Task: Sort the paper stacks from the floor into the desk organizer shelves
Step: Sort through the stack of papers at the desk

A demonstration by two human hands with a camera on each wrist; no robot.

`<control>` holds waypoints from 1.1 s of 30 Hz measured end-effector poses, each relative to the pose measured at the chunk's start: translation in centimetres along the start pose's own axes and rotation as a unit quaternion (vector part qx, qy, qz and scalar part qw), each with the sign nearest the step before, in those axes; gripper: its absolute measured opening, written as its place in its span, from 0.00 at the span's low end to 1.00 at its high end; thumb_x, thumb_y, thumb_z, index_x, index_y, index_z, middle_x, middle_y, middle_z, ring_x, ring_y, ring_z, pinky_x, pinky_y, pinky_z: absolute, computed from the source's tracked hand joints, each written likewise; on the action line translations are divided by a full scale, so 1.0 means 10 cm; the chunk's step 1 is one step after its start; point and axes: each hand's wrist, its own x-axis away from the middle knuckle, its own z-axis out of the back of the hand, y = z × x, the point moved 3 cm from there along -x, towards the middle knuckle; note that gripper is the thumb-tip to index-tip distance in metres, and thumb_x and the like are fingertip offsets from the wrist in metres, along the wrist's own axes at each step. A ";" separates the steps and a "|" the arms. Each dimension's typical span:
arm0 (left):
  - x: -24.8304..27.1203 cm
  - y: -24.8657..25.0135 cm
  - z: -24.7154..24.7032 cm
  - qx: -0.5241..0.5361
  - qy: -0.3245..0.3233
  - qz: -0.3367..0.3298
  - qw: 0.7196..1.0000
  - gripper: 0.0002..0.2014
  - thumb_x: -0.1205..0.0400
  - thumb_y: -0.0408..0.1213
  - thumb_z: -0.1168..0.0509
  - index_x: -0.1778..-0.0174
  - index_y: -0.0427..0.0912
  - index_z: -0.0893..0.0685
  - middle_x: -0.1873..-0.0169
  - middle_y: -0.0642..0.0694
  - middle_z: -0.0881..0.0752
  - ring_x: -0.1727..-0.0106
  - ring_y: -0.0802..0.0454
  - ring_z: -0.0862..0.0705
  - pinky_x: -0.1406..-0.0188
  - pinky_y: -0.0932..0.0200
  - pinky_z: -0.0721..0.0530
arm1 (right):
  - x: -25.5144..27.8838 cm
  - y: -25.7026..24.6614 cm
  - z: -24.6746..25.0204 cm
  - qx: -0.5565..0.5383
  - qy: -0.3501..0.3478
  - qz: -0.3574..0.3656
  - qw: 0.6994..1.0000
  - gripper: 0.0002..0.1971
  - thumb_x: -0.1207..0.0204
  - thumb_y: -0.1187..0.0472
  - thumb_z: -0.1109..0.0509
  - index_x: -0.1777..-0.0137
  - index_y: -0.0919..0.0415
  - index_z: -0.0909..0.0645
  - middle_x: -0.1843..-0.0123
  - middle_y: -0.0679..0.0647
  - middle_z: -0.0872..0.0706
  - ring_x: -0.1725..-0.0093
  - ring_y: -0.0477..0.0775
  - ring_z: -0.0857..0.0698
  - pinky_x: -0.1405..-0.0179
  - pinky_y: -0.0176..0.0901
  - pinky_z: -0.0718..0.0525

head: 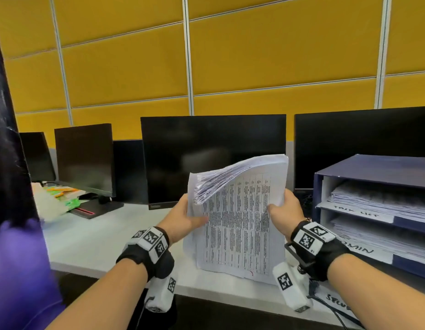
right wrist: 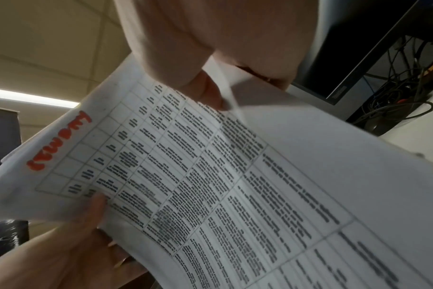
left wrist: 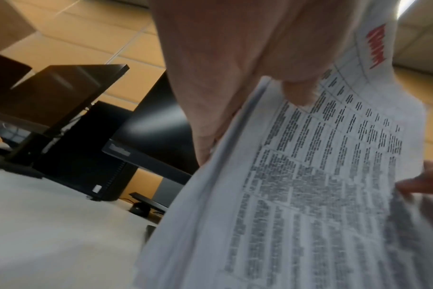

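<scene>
Paper stack (head: 240, 225) upright above desk (head: 92, 236) | left hand (head: 183, 220) grip pinches left edge | right hand (head: 284, 210) grip pinches right edge

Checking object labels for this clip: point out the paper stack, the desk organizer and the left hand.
paper stack (head: 240, 225): head view, on the printed table of the front sheet.
desk organizer (head: 373, 167): head view, on its dark blue top panel.
left hand (head: 183, 217): head view, on the back of the hand gripping the stack's left edge.
</scene>
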 end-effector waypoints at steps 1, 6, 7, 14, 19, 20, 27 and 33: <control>0.01 0.05 -0.02 0.009 0.023 -0.015 1.000 0.28 0.22 0.45 0.28 0.26 0.54 0.28 0.36 0.53 0.17 0.36 0.56 0.18 0.34 0.47 0.18 | 0.01 -0.01 -0.02 -0.003 0.001 0.002 1.000 0.20 0.24 0.75 0.36 0.34 0.62 0.25 0.46 0.53 0.18 0.44 0.54 0.19 0.44 0.47 0.20; -0.03 0.21 -0.05 0.100 0.155 -0.053 0.981 0.12 0.13 0.42 0.40 0.35 0.50 0.20 0.43 0.52 0.12 0.41 0.54 0.13 0.37 0.45 0.17 | 0.05 -0.12 -0.08 -0.043 0.001 0.027 0.999 0.20 0.24 0.76 0.39 0.36 0.57 0.28 0.41 0.55 0.17 0.41 0.54 0.18 0.42 0.48 0.18; -0.02 0.23 -0.05 0.118 0.165 -0.045 0.978 0.12 0.13 0.42 0.40 0.35 0.50 0.20 0.43 0.52 0.12 0.41 0.53 0.13 0.37 0.45 0.16 | 0.05 -0.13 -0.09 -0.040 0.001 0.025 0.999 0.19 0.24 0.74 0.37 0.37 0.54 0.28 0.41 0.55 0.17 0.41 0.55 0.18 0.44 0.48 0.18; 0.08 0.14 -0.09 0.142 0.174 -0.023 0.974 0.15 0.15 0.43 0.38 0.32 0.51 0.25 0.41 0.50 0.15 0.40 0.51 0.14 0.43 0.48 0.14 | 0.18 -0.20 -0.09 -0.007 -0.050 0.050 0.997 0.18 0.23 0.66 0.31 0.35 0.56 0.26 0.46 0.48 0.17 0.46 0.48 0.17 0.53 0.36 0.18; 0.12 0.37 -0.11 0.119 0.229 -0.089 0.962 0.06 0.13 0.41 0.39 0.42 0.53 0.25 0.47 0.53 0.16 0.46 0.58 0.16 0.54 0.62 0.18 | 0.24 -0.32 -0.12 -0.031 0.004 0.095 0.995 0.14 0.21 0.67 0.33 0.38 0.54 0.27 0.48 0.45 0.19 0.50 0.41 0.19 0.47 0.42 0.18; 0.12 0.39 -0.12 0.109 0.239 -0.097 0.960 0.05 0.13 0.41 0.40 0.43 0.53 0.26 0.48 0.53 0.16 0.47 0.59 0.16 0.54 0.62 0.17 | 0.24 -0.32 -0.13 -0.039 0.006 0.100 0.994 0.14 0.20 0.67 0.34 0.38 0.53 0.27 0.48 0.44 0.20 0.51 0.39 0.20 0.49 0.39 0.19; 0.11 0.19 -0.28 -0.020 0.163 -0.008 0.986 0.15 0.13 0.37 0.40 0.34 0.48 0.36 0.48 0.49 0.19 0.51 0.53 0.15 0.54 0.56 0.13 | 0.28 -0.20 -0.28 -0.028 -0.055 0.047 0.997 0.22 0.21 0.73 0.38 0.33 0.54 0.38 0.40 0.51 0.23 0.41 0.52 0.20 0.53 0.36 0.19; 0.08 -0.17 -0.18 -0.009 0.068 0.120 0.990 0.19 0.18 0.51 0.37 0.32 0.50 0.29 0.41 0.47 0.14 0.43 0.46 0.13 0.44 0.38 0.13 | 0.20 -0.06 -0.16 -0.007 -0.025 0.019 0.999 0.20 0.24 0.72 0.36 0.32 0.60 0.29 0.42 0.52 0.17 0.42 0.53 0.17 0.46 0.46 0.17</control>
